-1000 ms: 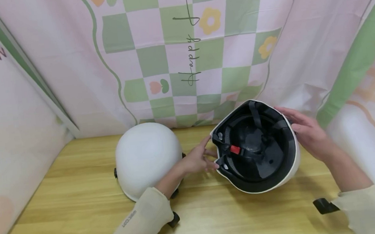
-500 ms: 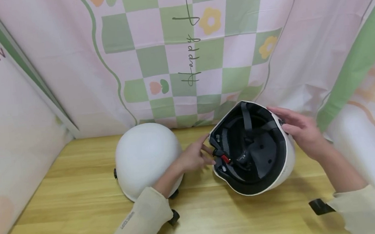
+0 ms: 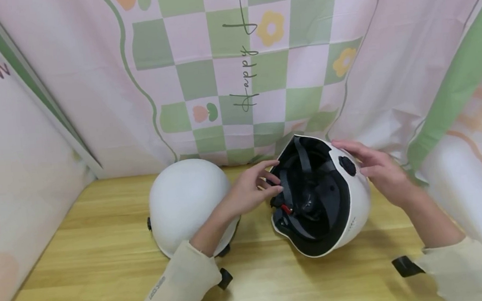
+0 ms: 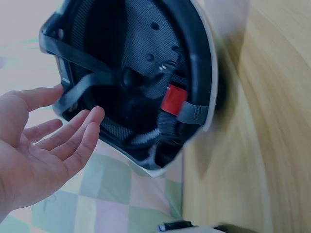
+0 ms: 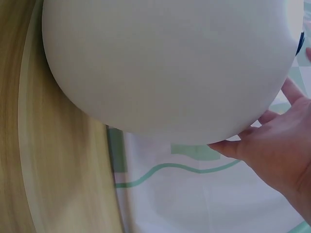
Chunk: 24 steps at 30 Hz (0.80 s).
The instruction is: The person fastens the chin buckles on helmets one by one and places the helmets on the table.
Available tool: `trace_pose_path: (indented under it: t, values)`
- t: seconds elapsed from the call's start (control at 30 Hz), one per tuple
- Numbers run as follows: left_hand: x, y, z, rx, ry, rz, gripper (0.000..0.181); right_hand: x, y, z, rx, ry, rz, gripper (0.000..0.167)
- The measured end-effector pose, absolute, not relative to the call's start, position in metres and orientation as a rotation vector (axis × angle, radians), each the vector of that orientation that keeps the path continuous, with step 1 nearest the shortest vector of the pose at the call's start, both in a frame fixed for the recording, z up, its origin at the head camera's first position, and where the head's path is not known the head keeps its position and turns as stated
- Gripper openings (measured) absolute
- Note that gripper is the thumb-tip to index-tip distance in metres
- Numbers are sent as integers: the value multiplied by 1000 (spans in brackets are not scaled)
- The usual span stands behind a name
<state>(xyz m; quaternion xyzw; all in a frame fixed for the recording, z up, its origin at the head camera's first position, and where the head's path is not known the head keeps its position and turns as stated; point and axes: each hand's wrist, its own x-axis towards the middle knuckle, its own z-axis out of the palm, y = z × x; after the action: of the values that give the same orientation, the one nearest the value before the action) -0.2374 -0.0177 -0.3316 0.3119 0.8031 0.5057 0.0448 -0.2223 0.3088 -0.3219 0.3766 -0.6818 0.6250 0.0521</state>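
A white helmet (image 3: 358,207) with a black lining lies tipped on its side on the right of the table, its opening facing left. Inside it hang dark straps and a red buckle (image 4: 174,99); a black round knob (image 3: 347,165) sits on its outer side. My left hand (image 3: 252,187) is at the opening's upper left rim, fingers spread and loosely bent, gripping nothing; in the left wrist view its fingertips are close to a strap, and contact is hard to tell. My right hand (image 3: 385,174) rests its extended fingers and thumb on the shell, also seen in the right wrist view.
A second white helmet (image 3: 190,202) sits dome up on the wooden table (image 3: 88,266), under and beside my left forearm. A patterned curtain (image 3: 235,75) hangs right behind the table. Black straps stick out from both sleeves.
The right helmet has turned, its opening swinging left and its side knob coming into view. My left hand has risen a little; my right hand has shifted left with the shell.
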Motion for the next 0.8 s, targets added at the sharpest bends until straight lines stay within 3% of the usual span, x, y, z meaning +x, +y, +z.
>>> trace_pose_path:
  t: [0.1, 0.4, 0.8]
  values:
    - [-233, -15, -325, 983, 2437, 1566, 58, -223, 310, -323, 1198, -2070, 1924, 65]
    - [-228, -7, -310, 1010, 2391, 1638, 52, -224, 313, -329, 1152, -2029, 1808, 55]
    - [-228, 15, -294, 1104, 2281, 1710, 49, -226, 326, -340, 1210, -2030, 2035, 56]
